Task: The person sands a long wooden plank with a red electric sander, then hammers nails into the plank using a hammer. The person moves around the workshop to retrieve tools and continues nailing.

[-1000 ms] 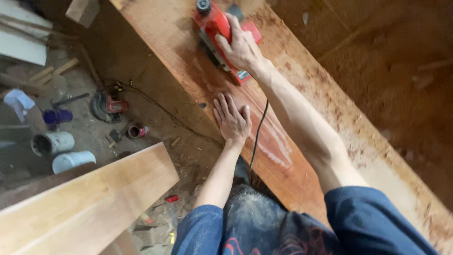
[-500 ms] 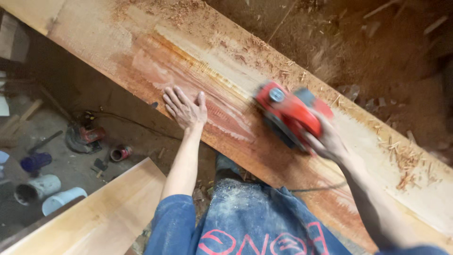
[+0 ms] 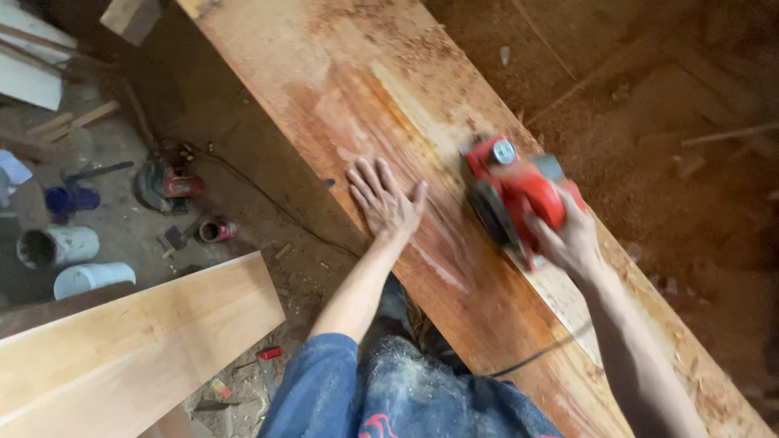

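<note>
A long, wide wooden plank [image 3: 324, 73] runs diagonally from the upper left to the lower right, its face reddish and dusted with shavings. My left hand [image 3: 384, 199] lies flat on the plank with fingers spread, near its left edge. My right hand [image 3: 572, 239] grips the rear handle of a red electric planer [image 3: 511, 195] that sits on the plank just right of my left hand. The planer's black cord [image 3: 540, 357] trails back toward my legs.
A lighter plank [image 3: 138, 341] lies at lower left. On the dirty floor to the left are white pipe pieces [image 3: 57, 247], a blue fitting [image 3: 69, 199], a red power tool [image 3: 170, 185] and wood scraps. Sawdust-covered ground lies right of the plank.
The planer and my right hand have come back from the far end of the plank toward me. My left hand stays flat on the wood. The camera view has swung about.
</note>
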